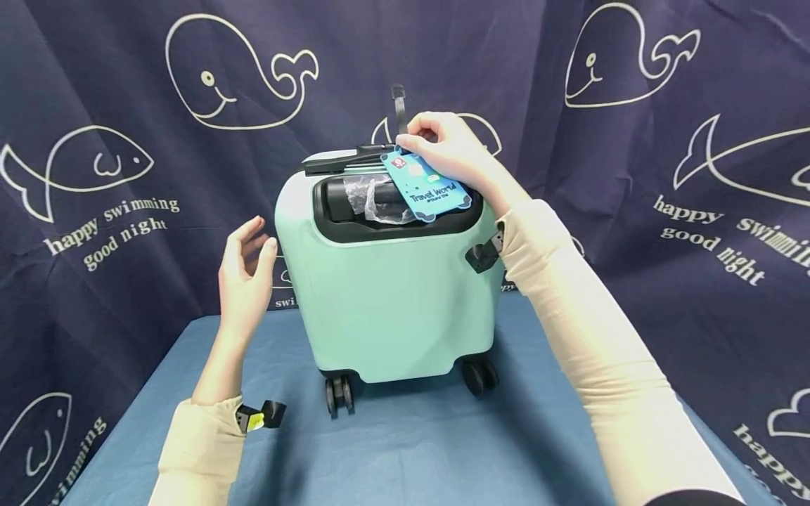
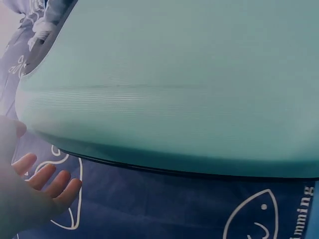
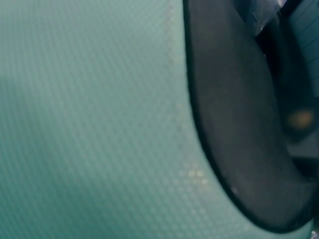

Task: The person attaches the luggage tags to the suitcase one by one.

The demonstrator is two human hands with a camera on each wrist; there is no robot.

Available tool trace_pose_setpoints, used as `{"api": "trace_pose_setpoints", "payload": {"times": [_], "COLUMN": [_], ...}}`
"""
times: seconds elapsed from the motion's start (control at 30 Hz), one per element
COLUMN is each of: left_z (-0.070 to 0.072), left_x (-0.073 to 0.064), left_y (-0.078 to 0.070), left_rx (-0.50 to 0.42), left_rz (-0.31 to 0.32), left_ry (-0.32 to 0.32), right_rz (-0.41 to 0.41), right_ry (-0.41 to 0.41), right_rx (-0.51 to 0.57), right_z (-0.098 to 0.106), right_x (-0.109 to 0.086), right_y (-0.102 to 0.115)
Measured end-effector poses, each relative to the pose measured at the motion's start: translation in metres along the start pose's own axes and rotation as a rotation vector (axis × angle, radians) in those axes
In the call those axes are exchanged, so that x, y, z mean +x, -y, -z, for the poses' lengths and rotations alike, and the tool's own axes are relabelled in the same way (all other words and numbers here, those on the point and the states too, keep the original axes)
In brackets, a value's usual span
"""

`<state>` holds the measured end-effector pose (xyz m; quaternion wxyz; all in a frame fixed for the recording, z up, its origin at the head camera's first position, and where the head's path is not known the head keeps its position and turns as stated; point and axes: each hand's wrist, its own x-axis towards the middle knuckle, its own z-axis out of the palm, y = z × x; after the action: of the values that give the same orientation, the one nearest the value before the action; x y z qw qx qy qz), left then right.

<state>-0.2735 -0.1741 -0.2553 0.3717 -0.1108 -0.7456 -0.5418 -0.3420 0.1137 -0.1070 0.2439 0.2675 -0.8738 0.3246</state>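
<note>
A mint-green suitcase [image 1: 392, 302] stands upright on its black wheels in the head view. My right hand [image 1: 451, 149] is at its top, where thumb and fingers pinch a black strap [image 1: 400, 109] whose end sticks upward. Below those fingers hangs a blue luggage tag [image 1: 430, 188] reading "Travel World". Left of the suitcase, my left hand [image 1: 245, 277] is held in the air with fingers loosely bent and nothing in them. The left wrist view shows this hand [image 2: 35, 194] beside the suitcase's green side [image 2: 174, 114]. In the right wrist view the green shell [image 3: 89, 124] and black recess [image 3: 234, 114] fill the picture; the hand is out of sight.
Clear plastic wrap [image 1: 373, 200] covers part of the black handle in the suitcase's recess. Under the wheels [image 1: 339, 395] lies a blue cloth-covered table [image 1: 405, 457]. A dark blue curtain [image 1: 392, 42] with whale and fish drawings hangs behind and at both sides.
</note>
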Motion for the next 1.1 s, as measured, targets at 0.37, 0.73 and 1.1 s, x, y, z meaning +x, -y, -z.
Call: {"api": "trace_pose_setpoints", "payload": {"times": [0.37, 0.73, 1.1], "left_z": [-0.005, -0.022, -0.038], "left_x": [0.031, 0.066, 0.094], "left_y": [-0.016, -0.048, -0.067], "left_rx": [-0.009, -0.015, 0.092], "left_rz": [-0.030, -0.134, -0.132], "left_ry": [-0.001, 0.040, 0.109], "right_rz": [-0.008, -0.009, -0.005], "right_ry": [0.003, 0.003, 0.002], "right_rx": [-0.008, -0.020, 0.006], "right_z": [-0.003, 0.001, 0.000], "right_x": [0.000, -0.001, -0.001], "right_y": [-0.001, 0.002, 0.000]}}
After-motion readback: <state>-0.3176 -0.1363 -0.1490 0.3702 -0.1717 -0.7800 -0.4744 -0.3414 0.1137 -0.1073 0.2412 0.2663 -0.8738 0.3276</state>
